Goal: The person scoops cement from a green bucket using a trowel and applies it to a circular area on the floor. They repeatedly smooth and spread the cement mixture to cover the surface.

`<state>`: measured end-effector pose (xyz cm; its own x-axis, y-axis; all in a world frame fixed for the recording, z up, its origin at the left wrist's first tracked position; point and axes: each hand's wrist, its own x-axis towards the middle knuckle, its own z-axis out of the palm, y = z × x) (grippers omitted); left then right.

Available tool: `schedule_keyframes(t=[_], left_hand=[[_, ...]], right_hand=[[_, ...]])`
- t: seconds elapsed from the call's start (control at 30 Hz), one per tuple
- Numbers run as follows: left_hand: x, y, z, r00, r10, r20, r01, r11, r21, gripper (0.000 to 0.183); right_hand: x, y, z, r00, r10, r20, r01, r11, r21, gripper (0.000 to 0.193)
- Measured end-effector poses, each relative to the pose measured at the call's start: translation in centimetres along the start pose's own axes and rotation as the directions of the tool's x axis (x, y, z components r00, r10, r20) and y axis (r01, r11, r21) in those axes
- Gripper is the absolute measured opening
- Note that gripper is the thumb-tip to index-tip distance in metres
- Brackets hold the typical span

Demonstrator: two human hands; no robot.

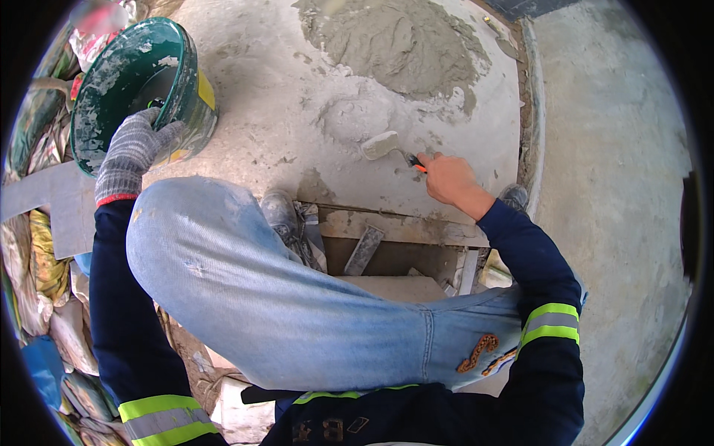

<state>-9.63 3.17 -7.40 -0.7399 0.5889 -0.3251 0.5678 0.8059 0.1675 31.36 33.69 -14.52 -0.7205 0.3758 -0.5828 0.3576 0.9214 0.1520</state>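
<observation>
My left hand (140,149), in a grey knitted glove with a red cuff, is closed on the near rim of a dark green bucket (190,111). The bucket is tilted, and pale dried mortar coats its inside. A small dark object with a bit of green shows inside by my fingertips; its kind is unclear. My bare right hand (451,178) is closed around the black and orange handle of a trowel (381,146). The trowel's mortar-smeared blade points left, over the pale slab (245,82). Beyond it, a heap of wet grey mortar (394,44) is spread on the slab.
My bent knee in jeans (193,223) lies between my arms. Below the slab's wooden edge (401,225) is a recess with wood offcuts (364,249). Sacks and crumpled bags (71,331) pile up at left, beside a grey flat board (71,215). Concrete floor (617,186) runs along the right.
</observation>
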Motion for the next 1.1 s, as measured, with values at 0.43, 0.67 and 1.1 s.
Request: schedule_keyframes(t=[0.43, 0.67, 1.1], left_hand=[[1.0, -0.3, 0.3, 1.0, 0.012, 0.016, -0.013, 1.0, 0.02, 0.05], [0.2, -0.8, 0.1, 1.0, -0.002, 0.011, 0.002, 1.0, -0.014, 0.048], [0.5, -0.9, 0.4, 1.0, 0.021, -0.007, -0.021, 0.998, -0.067, 0.049]], right_hand=[[8.3, -0.8, -3.8, 0.998, 0.031, -0.056, -0.032, 0.999, -0.013, 0.035], [5.3, -0.2, -2.0, 0.994, 0.106, 0.023, -0.107, 0.994, 0.027, 0.027], [2.3, -2.1, 1.3, 0.916, 0.156, 0.369, -0.35, 0.76, 0.548, 0.032]])
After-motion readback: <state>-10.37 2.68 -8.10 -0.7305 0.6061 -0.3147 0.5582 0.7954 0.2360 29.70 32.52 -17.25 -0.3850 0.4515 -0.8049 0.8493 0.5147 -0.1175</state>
